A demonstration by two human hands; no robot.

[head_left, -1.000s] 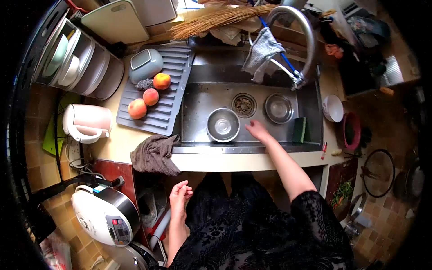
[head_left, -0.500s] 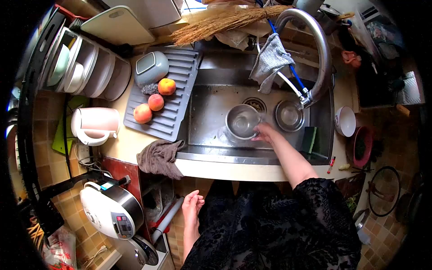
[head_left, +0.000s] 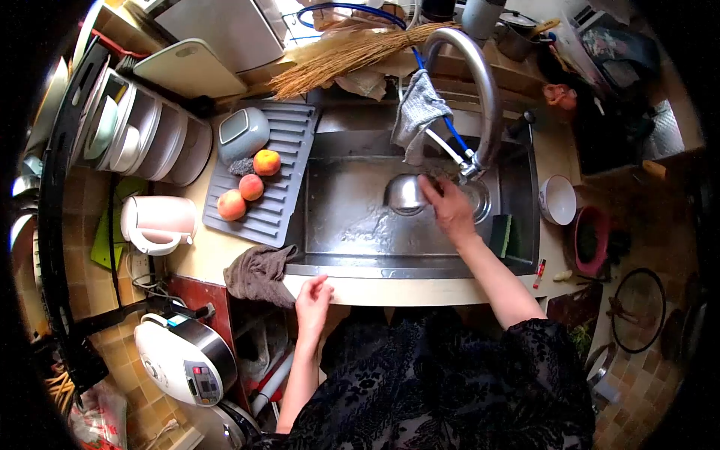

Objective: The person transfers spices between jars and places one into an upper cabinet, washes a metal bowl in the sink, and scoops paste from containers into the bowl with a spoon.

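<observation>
In the head view, my right hand (head_left: 451, 211) grips the rim of a steel bowl (head_left: 403, 193) inside the metal sink (head_left: 341, 202). The bowl is tipped, with its outside towards me, and water spreads over the sink floor below it. Behind my right hand is a second, round metal dish (head_left: 482, 196), partly hidden by the hand and the tap (head_left: 489, 97). My left hand (head_left: 313, 301) hovers at the counter's front edge, fingers loosely bent and holding nothing. It is nearest to a brown cloth (head_left: 259, 274) hanging over the edge.
Left of the sink, a grey ribbed drying mat (head_left: 281, 202) carries a grey container (head_left: 244, 133) and three peaches (head_left: 251, 187). A green sponge (head_left: 501, 235) leans at the sink's right side. A white bowl (head_left: 557, 200) stands on the right counter. A grey cloth (head_left: 421, 109) hangs by the tap.
My right hand has tilted the steel bowl over, and water now runs across the sink floor. My left hand has risen to the counter edge. The view has shifted slightly.
</observation>
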